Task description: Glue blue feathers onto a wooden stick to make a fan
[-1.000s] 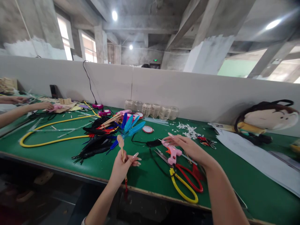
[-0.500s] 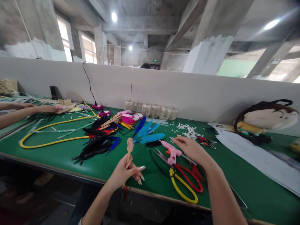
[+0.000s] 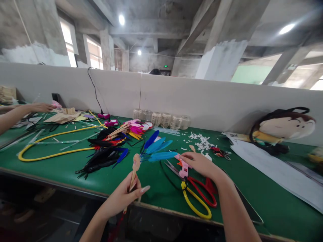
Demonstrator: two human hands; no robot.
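Observation:
My left hand [image 3: 123, 196] grips a wooden stick [image 3: 133, 176] with a rounded, flattened head, tilted up and to the right. A few blue feathers [image 3: 156, 149] lie on the green table [image 3: 58, 168] just right of that head, not touching it. My right hand [image 3: 198, 164] sits over a pink hot glue gun [image 3: 183, 168], fingers curled on its top. Below that hand lie scissors [image 3: 196, 198] with red and yellow handles. Black feathers [image 3: 101, 159] and pink-orange feathers on sticks [image 3: 132, 129] are further left.
A yellow hose [image 3: 50, 148] loops across the table's left part. Glass jars [image 3: 161, 120] stand along the white partition [image 3: 202, 97]. Paper scraps [image 3: 199, 143] lie behind my right hand, white sheets [image 3: 272, 168] to the right, and a co-worker's hand [image 3: 37, 107] reaches in far left.
The stick now tilts more to the right, and my left hand has drawn nearer and leftward. The blue feathers lie further right than a second ago. The co-worker's hand has moved back left.

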